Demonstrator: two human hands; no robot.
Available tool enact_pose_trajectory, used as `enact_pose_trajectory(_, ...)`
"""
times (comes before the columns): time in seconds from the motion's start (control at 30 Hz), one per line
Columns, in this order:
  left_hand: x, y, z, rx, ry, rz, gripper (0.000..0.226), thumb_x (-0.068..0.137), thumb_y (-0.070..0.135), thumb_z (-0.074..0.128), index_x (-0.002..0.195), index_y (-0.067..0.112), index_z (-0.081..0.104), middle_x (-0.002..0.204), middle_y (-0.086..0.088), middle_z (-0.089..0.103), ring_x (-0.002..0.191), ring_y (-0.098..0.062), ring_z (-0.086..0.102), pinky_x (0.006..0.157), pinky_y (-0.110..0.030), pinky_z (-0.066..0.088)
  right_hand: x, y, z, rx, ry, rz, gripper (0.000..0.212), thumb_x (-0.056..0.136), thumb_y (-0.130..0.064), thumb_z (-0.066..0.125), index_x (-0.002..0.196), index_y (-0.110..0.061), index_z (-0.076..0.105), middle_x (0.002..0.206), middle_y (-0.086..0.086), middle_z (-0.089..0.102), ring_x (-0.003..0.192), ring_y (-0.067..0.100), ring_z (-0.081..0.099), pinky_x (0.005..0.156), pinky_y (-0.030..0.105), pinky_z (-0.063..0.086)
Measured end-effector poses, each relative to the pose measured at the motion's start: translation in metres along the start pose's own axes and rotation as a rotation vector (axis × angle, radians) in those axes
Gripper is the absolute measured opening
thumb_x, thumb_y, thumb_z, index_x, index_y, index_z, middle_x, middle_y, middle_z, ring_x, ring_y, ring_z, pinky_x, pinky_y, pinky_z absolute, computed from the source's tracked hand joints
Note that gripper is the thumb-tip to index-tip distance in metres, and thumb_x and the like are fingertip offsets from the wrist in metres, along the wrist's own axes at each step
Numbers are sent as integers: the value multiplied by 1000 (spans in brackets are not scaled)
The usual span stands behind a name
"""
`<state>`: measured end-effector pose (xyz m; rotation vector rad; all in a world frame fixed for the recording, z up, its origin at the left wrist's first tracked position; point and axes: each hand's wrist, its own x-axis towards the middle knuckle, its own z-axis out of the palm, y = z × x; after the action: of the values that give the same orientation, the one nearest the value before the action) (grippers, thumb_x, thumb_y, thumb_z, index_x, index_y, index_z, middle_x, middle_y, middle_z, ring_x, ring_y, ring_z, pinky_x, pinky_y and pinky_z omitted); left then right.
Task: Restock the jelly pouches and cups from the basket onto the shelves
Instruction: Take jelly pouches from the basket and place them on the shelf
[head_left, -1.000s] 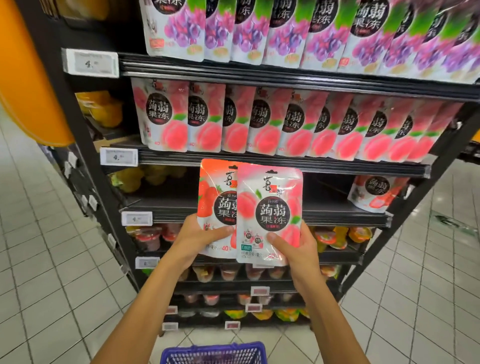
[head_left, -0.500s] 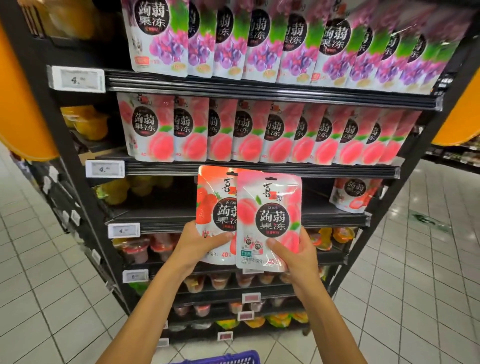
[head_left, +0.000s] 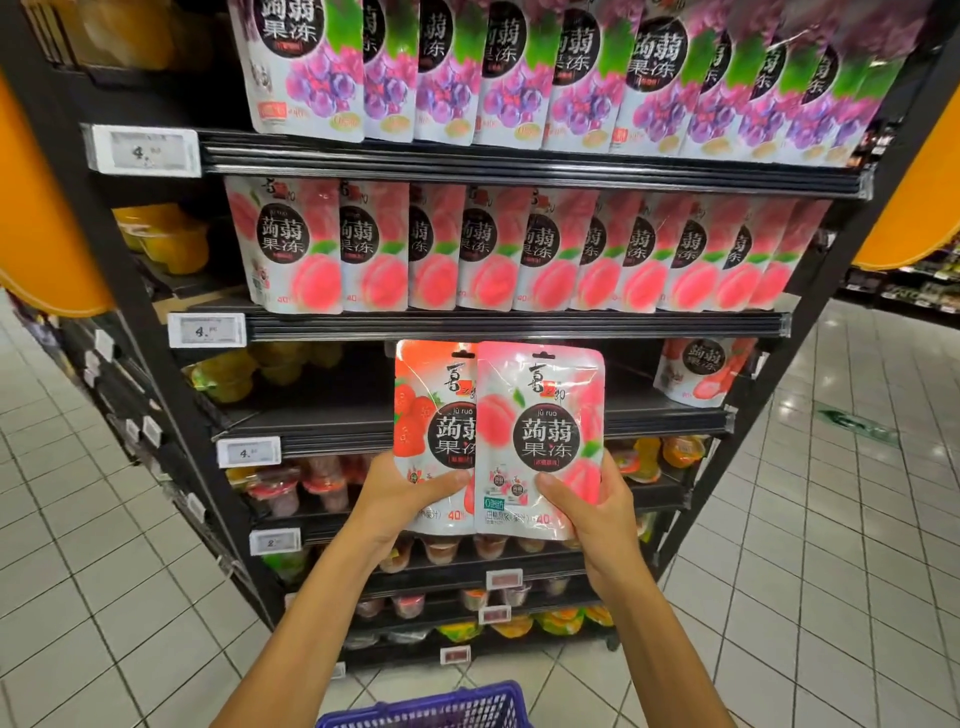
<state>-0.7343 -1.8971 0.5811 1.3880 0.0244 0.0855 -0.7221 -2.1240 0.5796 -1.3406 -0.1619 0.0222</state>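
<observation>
I hold two jelly pouches upright in front of the third shelf (head_left: 337, 426). My left hand (head_left: 400, 493) grips the bottom of a red strawberry pouch (head_left: 421, 410). My right hand (head_left: 592, 509) grips the bottom of a pink peach pouch (head_left: 540, 431), which overlaps the strawberry one. A row of peach pouches (head_left: 467, 254) fills the shelf above, and grape pouches (head_left: 519, 73) fill the top one. A lone strawberry pouch (head_left: 701, 369) stands at the right end of the third shelf. Jelly cups (head_left: 301, 488) fill the lower shelves. The blue basket (head_left: 431, 706) is below my arms.
Yellow jelly cups (head_left: 228, 382) sit on the side rack at the left. White price tags (head_left: 208, 330) hang on the shelf edges. An orange rounded panel (head_left: 41, 249) flanks the rack on the left, another at right. White tiled floor (head_left: 805, 519) surrounds the rack.
The two pouches stay in my hands in front of the third shelf, raised slightly relative to the shelves. The view tilted up and then back down, so the basket rim dropped low and returned.
</observation>
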Motion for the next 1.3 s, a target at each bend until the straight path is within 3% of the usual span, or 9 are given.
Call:
enact_pose_trajectory(0.2, -2, -7, -4, 5, 62, -22, 40, 58, 23, 87, 96, 16, 75, 96, -9, 77, 89, -26, 74, 65, -26, 59, -5, 3, 3, 22, 13, 12, 56, 64, -42, 87, 114, -39, 63, 117, -1, 71, 108, 23, 69, 81, 43, 60)
enact_pose_trajectory(0.37, -8, -16, -6, 99, 95, -87, 46, 61, 29, 89, 100, 12, 72, 89, -12, 77, 81, -33, 74, 61, -44, 57, -7, 5, -3, 30, 51, 33, 53, 68, -49, 83, 117, -42, 63, 119, 0, 70, 110, 23, 68, 87, 47, 57)
enact_pose_trajectory(0.5, -12, -21, -7, 56, 100, -103, 46, 68, 18, 85, 108, 2, 68, 95, -22, 74, 76, -37, 72, 46, -32, 53, -7, 11, -8, 55, 109, 80, 47, 67, -45, 81, 111, -40, 65, 114, 4, 72, 104, 27, 70, 82, 49, 59)
enact_pose_trajectory(0.57, -12, -23, -10, 49, 122, -118, 39, 74, 11, 80, 109, 1, 67, 99, -25, 73, 80, -39, 70, 52, -37, 56, -7, 12, -9, 63, 116, 86, 42, 69, -41, 80, 108, -38, 67, 112, 5, 73, 102, 28, 71, 80, 49, 60)
enact_pose_trajectory(0.67, -11, -26, -19, 74, 132, -140, 40, 73, 13, 84, 109, 4, 68, 99, -23, 73, 87, -43, 70, 72, -62, 56, -5, 16, -11, 89, 114, 90, 45, 67, -36, 83, 109, -32, 67, 112, 7, 73, 101, 29, 71, 76, 45, 61)
enact_pose_trajectory(0.73, -10, -25, -24, 91, 131, -147, 50, 65, 22, 89, 108, 7, 68, 98, -20, 74, 87, -44, 69, 72, -66, 54, -2, 18, -10, 89, 93, 87, 48, 65, -32, 85, 109, -31, 67, 112, 8, 73, 101, 30, 71, 76, 44, 61)
enact_pose_trajectory(1.0, 5, -16, -47, 32, 144, -68, 56, 55, 25, 84, 108, 12, 69, 99, -7, 77, 92, -25, 74, 71, -32, 61, 13, 15, 10, 38, 77, 61, 52, 62, -31, 86, 110, -29, 65, 109, 5, 74, 99, 26, 72, 79, 48, 60)
enact_pose_trajectory(1.17, 14, -10, -72, 11, 152, -47, 59, 54, 25, 87, 109, 13, 69, 101, -7, 77, 94, -24, 73, 71, -31, 61, 39, -8, 54, -11, 1, -13, 49, 64, -30, 85, 109, -21, 67, 107, 8, 74, 97, 25, 72, 77, 41, 61)
enact_pose_trajectory(1.3, 22, -3, -98, 33, 154, -50, 63, 52, 30, 89, 110, 13, 70, 102, -7, 76, 95, -25, 73, 78, -37, 60, 66, -28, 105, -49, -76, -44, 45, 70, -25, 87, 108, -18, 66, 102, 9, 75, 93, 29, 73, 76, 51, 59)
